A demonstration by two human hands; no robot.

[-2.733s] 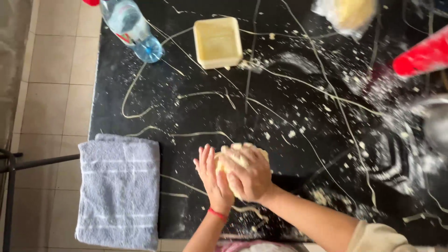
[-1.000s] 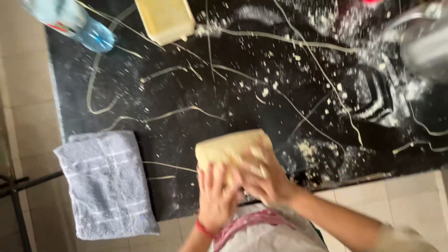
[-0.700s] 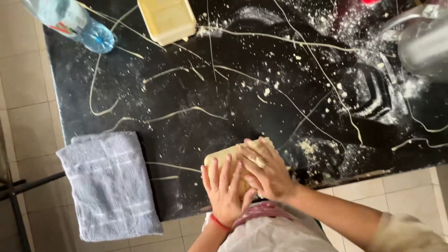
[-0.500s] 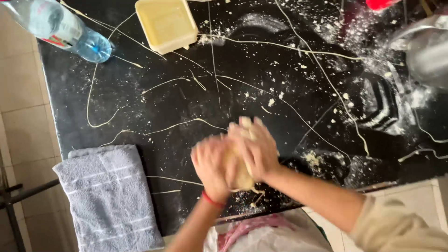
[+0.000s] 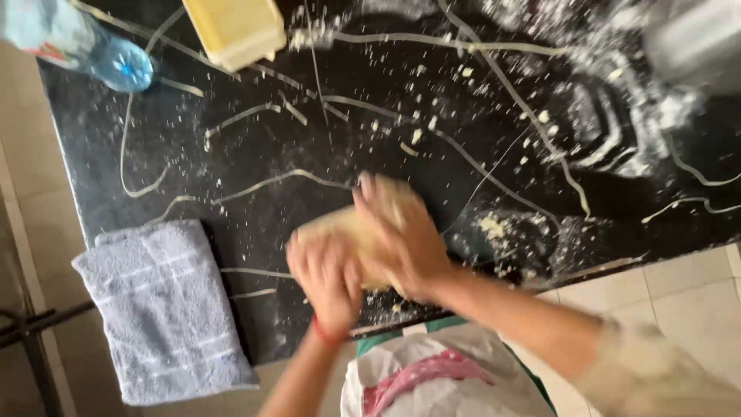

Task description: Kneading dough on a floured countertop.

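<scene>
A pale yellow lump of dough (image 5: 351,228) lies near the front edge of a black, white-veined stone counter (image 5: 324,139). My left hand (image 5: 328,282) presses on its near left side, a red band at the wrist. Over the dough's right side lies my right hand (image 5: 401,235), fingers spread across the top. Both hands are blurred by motion, and the dough is mostly hidden beneath them.
A grey towel (image 5: 166,309) hangs over the counter's front left corner. A yellow lidded box (image 5: 235,31) and a plastic water bottle (image 5: 77,46) lie at the back left. Flour and dough crumbs (image 5: 494,228) dot the surface. A metal vessel (image 5: 695,38) stands at the back right.
The dough was stretched flat, then folded back under both hands. My hands have shifted slightly forward and right on it, and the view has swung.
</scene>
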